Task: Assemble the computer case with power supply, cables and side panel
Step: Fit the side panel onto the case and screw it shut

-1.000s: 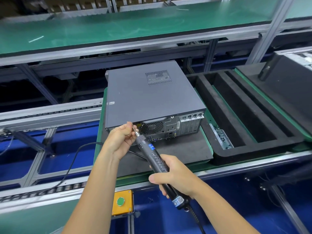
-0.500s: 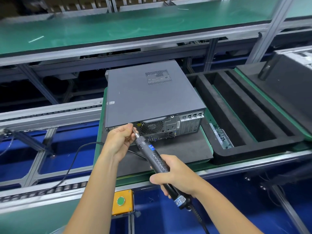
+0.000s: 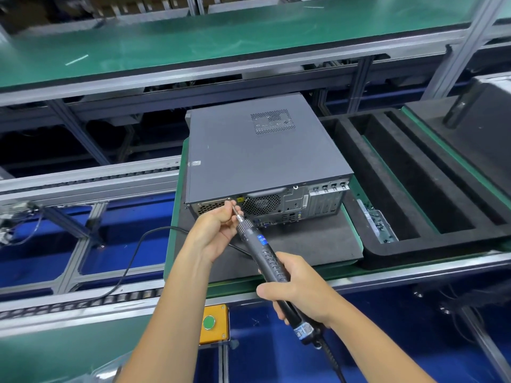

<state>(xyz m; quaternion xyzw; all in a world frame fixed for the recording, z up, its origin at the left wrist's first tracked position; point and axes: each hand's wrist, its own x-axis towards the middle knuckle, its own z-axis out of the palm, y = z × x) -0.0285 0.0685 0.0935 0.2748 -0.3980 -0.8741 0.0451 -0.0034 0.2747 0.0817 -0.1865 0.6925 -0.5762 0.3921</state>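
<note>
Nearest you, at the front rail, your right hand (image 3: 301,291) is wrapped round the lower body of the driver (image 3: 269,261), fingers curled fully about it, its cord trailing down behind the wrist. Just ahead, your left hand (image 3: 213,230) pinches the bit (image 3: 237,212) between thumb and fingertips, steadying its tip at the upper left corner of the case's rear face; whether a screw sits on the tip is hidden by your fingers. Both grasps are closed on the tool, neither slack. Beyond them the case (image 3: 254,158) lies flat on a dark foam pad (image 3: 309,244) on the green pallet (image 3: 177,217), rear ports toward you, side panel (image 3: 229,150) already on top. Judge the case as heavy and stiff sheet steel: it will likely not shift under the driver's push, but the thin panel can flex and its painted face could scratch if the bit slips. Should you need to move it, take it by the two long lower edges, not by the panel or the vent grille. The driver looks rigid and ribbed, so it should not slide in your palm; keep the pinch light, since the bit will spin. Right of the case, a black foam tray (image 3: 414,194) with long slots lies well apart.
</note>
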